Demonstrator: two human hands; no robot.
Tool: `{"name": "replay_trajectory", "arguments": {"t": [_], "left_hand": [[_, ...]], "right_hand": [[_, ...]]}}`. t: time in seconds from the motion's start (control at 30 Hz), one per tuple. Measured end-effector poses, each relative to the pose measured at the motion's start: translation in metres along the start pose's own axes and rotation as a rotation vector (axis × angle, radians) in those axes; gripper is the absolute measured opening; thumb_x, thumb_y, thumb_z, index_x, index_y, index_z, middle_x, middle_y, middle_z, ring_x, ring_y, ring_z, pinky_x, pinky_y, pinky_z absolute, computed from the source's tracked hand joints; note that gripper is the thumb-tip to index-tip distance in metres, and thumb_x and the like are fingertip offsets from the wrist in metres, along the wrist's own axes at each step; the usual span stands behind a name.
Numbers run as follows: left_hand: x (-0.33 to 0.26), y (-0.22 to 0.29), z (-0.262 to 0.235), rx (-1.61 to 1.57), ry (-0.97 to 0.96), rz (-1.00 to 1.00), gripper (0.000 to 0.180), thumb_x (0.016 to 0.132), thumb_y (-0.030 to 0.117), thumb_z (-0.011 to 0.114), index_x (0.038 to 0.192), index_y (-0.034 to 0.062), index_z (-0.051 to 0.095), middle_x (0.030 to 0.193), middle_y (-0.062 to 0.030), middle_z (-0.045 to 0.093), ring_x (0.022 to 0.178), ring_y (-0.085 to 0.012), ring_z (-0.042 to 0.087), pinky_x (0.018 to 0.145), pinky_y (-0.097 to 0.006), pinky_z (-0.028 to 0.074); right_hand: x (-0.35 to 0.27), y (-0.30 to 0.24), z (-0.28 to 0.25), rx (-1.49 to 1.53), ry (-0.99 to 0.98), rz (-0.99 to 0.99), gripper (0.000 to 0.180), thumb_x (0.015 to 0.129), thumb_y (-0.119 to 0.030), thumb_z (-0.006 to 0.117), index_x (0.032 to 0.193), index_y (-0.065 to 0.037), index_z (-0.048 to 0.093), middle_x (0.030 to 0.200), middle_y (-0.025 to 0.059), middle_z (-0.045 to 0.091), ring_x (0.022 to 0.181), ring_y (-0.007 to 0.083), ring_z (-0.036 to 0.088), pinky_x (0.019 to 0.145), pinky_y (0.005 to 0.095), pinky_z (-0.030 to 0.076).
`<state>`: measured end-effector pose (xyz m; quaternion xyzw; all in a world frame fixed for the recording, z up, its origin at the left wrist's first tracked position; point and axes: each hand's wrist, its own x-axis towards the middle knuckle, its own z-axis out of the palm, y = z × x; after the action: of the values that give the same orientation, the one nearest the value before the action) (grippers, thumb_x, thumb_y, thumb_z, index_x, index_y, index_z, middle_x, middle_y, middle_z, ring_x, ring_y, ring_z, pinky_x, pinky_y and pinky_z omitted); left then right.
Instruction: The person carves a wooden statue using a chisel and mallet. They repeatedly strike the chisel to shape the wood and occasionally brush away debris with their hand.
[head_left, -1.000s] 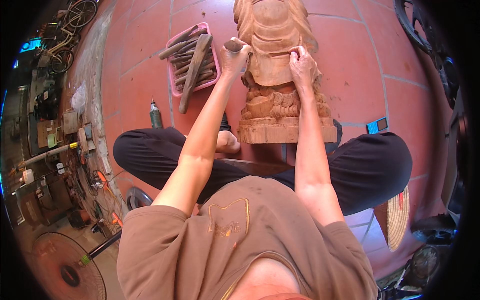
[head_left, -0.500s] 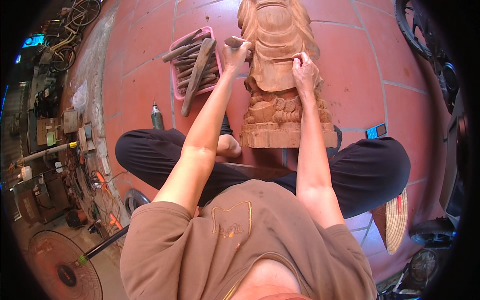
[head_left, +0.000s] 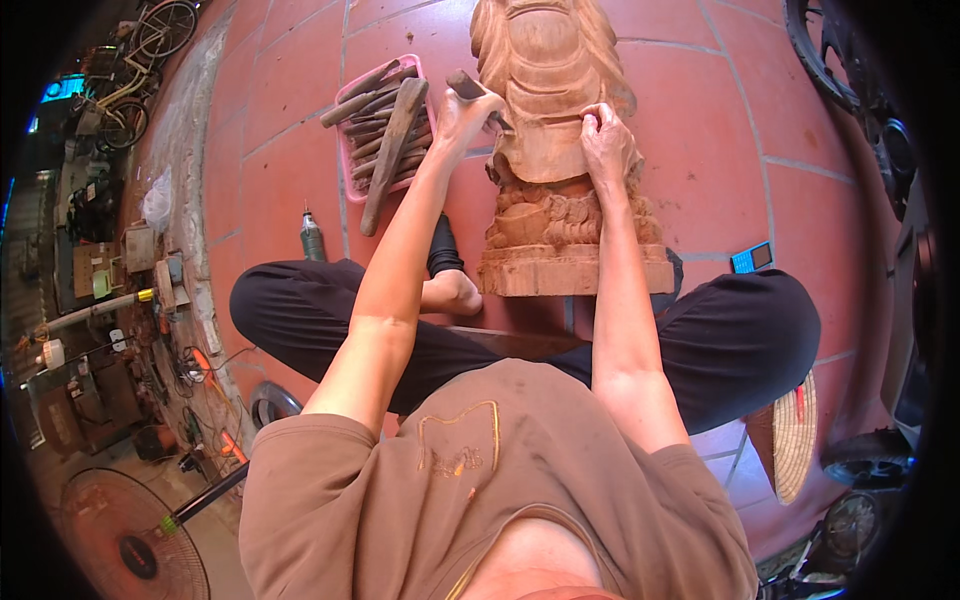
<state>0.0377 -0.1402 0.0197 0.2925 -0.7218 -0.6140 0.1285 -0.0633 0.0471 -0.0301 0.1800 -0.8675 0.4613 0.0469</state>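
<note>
A carved wooden statue [head_left: 545,95] lies on the floor with its blocky base toward me; its upper end runs out of view at the top edge. My left hand [head_left: 468,118] is closed round a chisel [head_left: 464,84] with a brown wooden handle. The chisel's dark blade slants down to the right, its tip at the left side of the carved robe. Across from it, my right hand [head_left: 608,148] rests on the statue's right side, fingers curled against the wood. Whether those fingers also pinch something small is hidden.
Left of the statue, a pink basket [head_left: 350,185] holds several wood-handled tools, with a wooden mallet [head_left: 395,155] across them. A green rotary tool [head_left: 312,240] stands near my left knee, a blue phone [head_left: 752,258] by my right. A fan [head_left: 135,540] is at lower left.
My left hand has turned and its wrist has shifted slightly left and nearer. The chisel blade now shows beside the fingers. The right hand has stayed nearly in place on the statue.
</note>
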Motion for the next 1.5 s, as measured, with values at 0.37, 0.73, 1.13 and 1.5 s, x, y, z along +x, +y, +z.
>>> {"name": "replay_trajectory", "arguments": {"t": [0.37, 0.73, 1.13, 1.5], "left_hand": [[0.01, -0.039, 0.007, -0.147, 0.248, 0.181, 0.004, 0.079, 0.004, 0.066, 0.078, 0.0013, 0.064, 0.068, -0.0068, 0.065, 0.055, -0.0134, 0.063, 0.052, -0.026, 0.052], [0.011, -0.026, -0.002, -0.194, 0.255, 0.118, 0.007, 0.077, 0.006, 0.068, 0.078, 0.0007, 0.064, 0.066, -0.006, 0.065, 0.051, -0.013, 0.061, 0.048, -0.026, 0.051], [-0.013, -0.012, 0.001, -0.107, 0.071, 0.035, 0.007, 0.077, 0.007, 0.066, 0.075, 0.0008, 0.063, 0.062, -0.0063, 0.063, 0.048, -0.0135, 0.06, 0.045, -0.027, 0.049], [-0.003, -0.028, 0.002, -0.404, 0.305, 0.064, 0.012, 0.082, 0.008, 0.067, 0.087, -0.0021, 0.063, 0.08, -0.0138, 0.067, 0.06, -0.0194, 0.066, 0.058, -0.031, 0.055]], "right_hand": [[0.0, -0.004, 0.002, 0.033, -0.015, 0.005, 0.01, 0.083, -0.013, 0.058, 0.085, -0.011, 0.068, 0.08, 0.0127, 0.069, 0.08, 0.0328, 0.066, 0.073, 0.0442, 0.049], [-0.001, 0.001, 0.005, 0.02, -0.006, -0.031, 0.013, 0.087, -0.018, 0.057, 0.092, -0.013, 0.068, 0.081, 0.0123, 0.069, 0.076, 0.031, 0.067, 0.069, 0.0405, 0.051], [0.0, -0.002, 0.003, 0.038, 0.017, 0.003, 0.008, 0.082, -0.012, 0.059, 0.084, -0.013, 0.067, 0.079, 0.0118, 0.069, 0.078, 0.0332, 0.066, 0.071, 0.0446, 0.049], [0.0, 0.004, 0.009, 0.087, 0.02, 0.006, 0.008, 0.082, -0.013, 0.06, 0.085, -0.013, 0.068, 0.077, 0.0122, 0.069, 0.077, 0.0327, 0.066, 0.071, 0.0442, 0.05]]}}
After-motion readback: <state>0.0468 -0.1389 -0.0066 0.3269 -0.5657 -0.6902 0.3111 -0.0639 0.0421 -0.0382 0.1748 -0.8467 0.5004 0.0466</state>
